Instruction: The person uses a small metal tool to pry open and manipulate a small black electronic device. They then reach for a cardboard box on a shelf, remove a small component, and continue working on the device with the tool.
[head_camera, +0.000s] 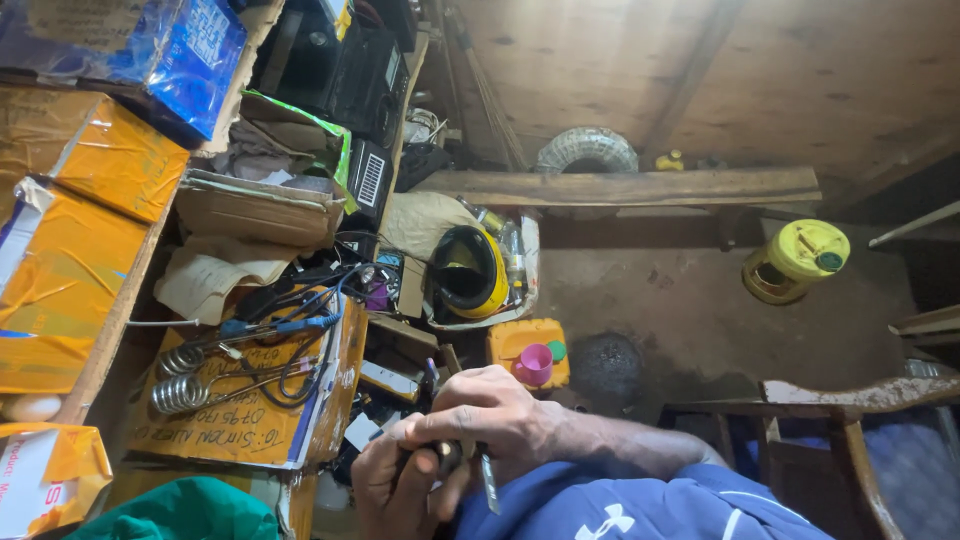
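Both hands meet at the bottom middle of the head view. My right hand (492, 412), its forearm coming in from the right, is curled over my left hand (392, 488). Together they grip a small dark object (446, 456) that the fingers mostly hide. A thin metal tool tip (489, 487) sticks out below the right hand's fingers. I cannot tell which hand carries the tool. My blue sleeve (640, 505) fills the lower edge.
A cardboard box (250, 420) with metal coils (182, 392) and blue-tipped leads lies left of the hands. Beyond are a yellow-and-black round casing (468, 272), an orange box with a pink cup (534, 364), a yellow container (796, 260), a wooden bench (620, 186) and a chair frame (850, 420).
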